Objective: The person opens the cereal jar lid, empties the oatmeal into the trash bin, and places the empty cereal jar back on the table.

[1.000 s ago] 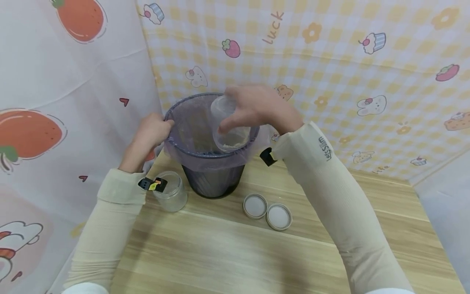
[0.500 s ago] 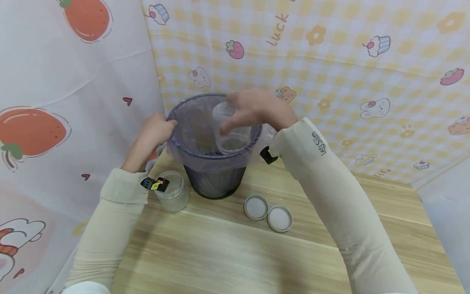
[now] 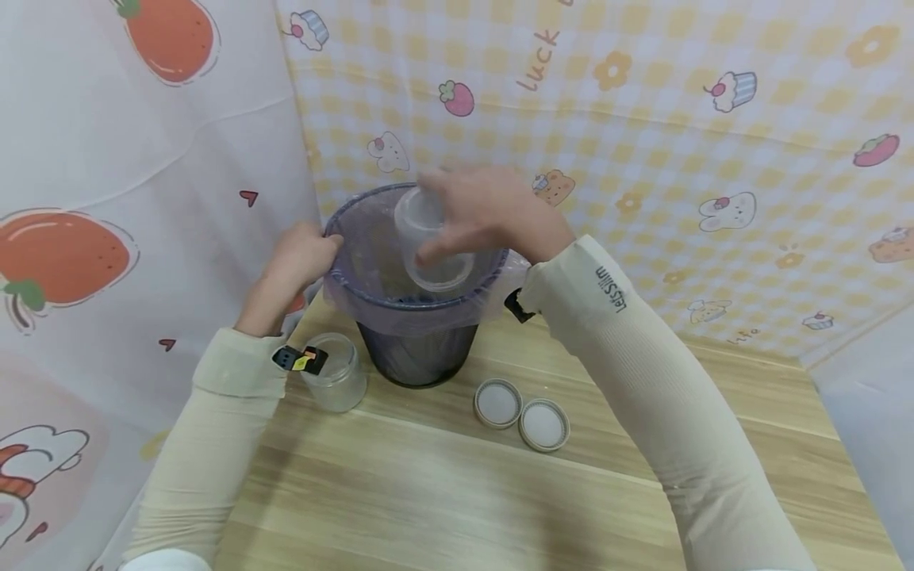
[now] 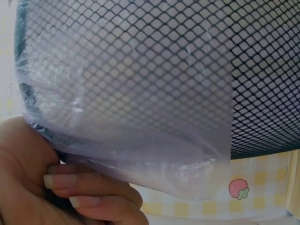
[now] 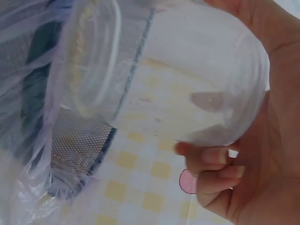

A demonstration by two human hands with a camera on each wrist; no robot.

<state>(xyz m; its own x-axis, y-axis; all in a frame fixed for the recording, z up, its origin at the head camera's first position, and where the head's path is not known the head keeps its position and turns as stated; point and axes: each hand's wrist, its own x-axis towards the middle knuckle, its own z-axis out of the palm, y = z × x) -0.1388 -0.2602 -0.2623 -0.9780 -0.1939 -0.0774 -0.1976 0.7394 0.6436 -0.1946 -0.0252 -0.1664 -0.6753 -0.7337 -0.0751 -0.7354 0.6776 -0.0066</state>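
My right hand (image 3: 489, 208) holds a clear jar (image 3: 416, 224) by its base end, fingers and thumb around it. The jar is upended, its mouth pointing down inside the black mesh trash can (image 3: 421, 357). In the right wrist view, the jar (image 5: 183, 79) looks see-through, with a yellowish band by its mouth. A thin purplish bag (image 4: 154, 112) lines the can and folds over its rim. My left hand (image 3: 296, 255) grips the can's rim at the left; in the left wrist view, its fingers (image 4: 101, 185) curl under the rim and bag edge.
A second clear jar (image 3: 339, 387) stands on the wooden table (image 3: 400, 492) beside the can, partly behind my left wrist strap. Two round lids (image 3: 498, 403) lie side by side to the can's right. Patterned cloth (image 3: 643, 143) hangs close behind.
The jar in my right hand has shifted slightly left and up within the can's mouth. Pale material seen in its lower end earlier no longer shows. My left hand keeps its grip.
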